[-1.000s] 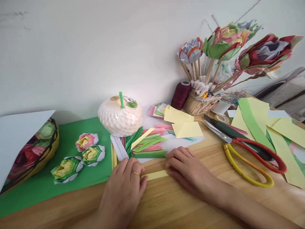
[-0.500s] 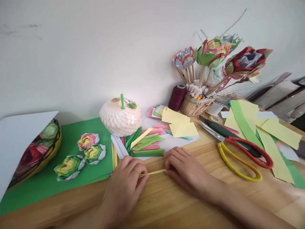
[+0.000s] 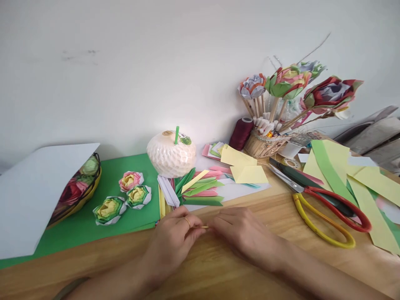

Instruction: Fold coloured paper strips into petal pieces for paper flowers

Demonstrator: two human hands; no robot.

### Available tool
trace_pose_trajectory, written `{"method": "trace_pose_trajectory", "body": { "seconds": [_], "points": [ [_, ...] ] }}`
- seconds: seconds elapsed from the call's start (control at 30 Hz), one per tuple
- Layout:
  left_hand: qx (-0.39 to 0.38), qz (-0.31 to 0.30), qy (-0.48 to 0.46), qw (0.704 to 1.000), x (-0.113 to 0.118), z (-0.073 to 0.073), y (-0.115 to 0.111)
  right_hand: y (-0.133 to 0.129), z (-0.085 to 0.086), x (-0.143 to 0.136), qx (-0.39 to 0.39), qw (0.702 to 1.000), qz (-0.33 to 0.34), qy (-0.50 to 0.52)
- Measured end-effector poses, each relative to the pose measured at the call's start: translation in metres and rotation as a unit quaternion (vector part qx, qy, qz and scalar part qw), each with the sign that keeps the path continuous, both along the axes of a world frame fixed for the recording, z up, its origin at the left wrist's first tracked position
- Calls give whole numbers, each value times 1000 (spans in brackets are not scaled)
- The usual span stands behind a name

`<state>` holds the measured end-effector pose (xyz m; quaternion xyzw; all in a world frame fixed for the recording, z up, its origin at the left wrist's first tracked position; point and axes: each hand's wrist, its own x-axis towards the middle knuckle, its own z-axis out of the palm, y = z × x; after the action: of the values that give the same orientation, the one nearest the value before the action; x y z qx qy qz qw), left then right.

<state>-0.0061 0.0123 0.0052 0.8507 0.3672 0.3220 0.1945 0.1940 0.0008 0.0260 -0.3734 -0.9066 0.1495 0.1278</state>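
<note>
Between my two hands, low over the wooden table, is a narrow folded yellow paper strip (image 3: 203,227), mostly hidden by my fingers. My left hand (image 3: 178,233), with a ring on one finger, pinches its left end. On its right end my right hand (image 3: 242,233) is closed, fingers curled down. Just beyond them lie folded paper pieces (image 3: 203,187) in green, pink and yellow, and white folded strips (image 3: 168,191). To the right of my right hand rest large scissors (image 3: 331,212) with one red and one yellow handle loop.
Three paper flowers (image 3: 108,210) sit on a green sheet (image 3: 131,162). At left, a white sheet (image 3: 46,179) partly covers a flower basket (image 3: 90,193). A white round container (image 3: 171,158), maroon thread spool (image 3: 241,133) and pot of paper flowers (image 3: 265,143) stand behind. Paper scraps (image 3: 365,187) lie right.
My hands have come closer together, so less of the yellow strip shows between them. The whole view has shifted, with the table items now farther right in it.
</note>
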Motion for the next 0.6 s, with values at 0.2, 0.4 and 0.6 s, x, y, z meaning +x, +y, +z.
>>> {"method": "trace_pose_trajectory", "body": {
  "seconds": [0.2,0.4,0.6],
  "points": [
    [70,-25,4,997,1,-8,-1,4,3,12,-68,997,23,13],
    [66,-38,13,997,-5,-2,-7,5,4,29,-59,997,21,47],
    [88,-41,-12,995,-6,-2,-6,7,0,38,13,995,14,101]
  ]
}}
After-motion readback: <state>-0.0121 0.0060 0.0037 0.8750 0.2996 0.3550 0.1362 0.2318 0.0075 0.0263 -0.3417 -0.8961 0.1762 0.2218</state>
